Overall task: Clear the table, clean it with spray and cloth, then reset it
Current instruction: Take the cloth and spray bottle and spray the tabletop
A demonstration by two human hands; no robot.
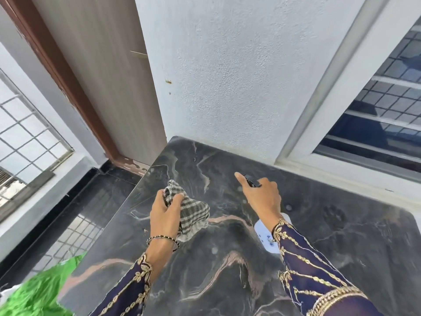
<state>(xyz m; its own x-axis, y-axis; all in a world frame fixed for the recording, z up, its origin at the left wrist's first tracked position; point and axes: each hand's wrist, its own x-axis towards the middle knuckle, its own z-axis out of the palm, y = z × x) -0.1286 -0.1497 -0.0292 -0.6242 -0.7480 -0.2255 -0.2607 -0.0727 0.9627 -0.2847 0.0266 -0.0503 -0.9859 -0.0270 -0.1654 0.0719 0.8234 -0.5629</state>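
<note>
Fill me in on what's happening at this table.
A person is cleaning the dark marble table. The left hand has a grip on a bunched checked cloth resting on the surface. The right hand holds a white spray bottle, forefinger stretched over its black nozzle, aimed across the tabletop.

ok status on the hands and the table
Left hand shut on checked cloth, just above the table. Right hand shut on spray bottle, index finger out. Tabletop bare, droplets showing, nothing in the way.
</note>
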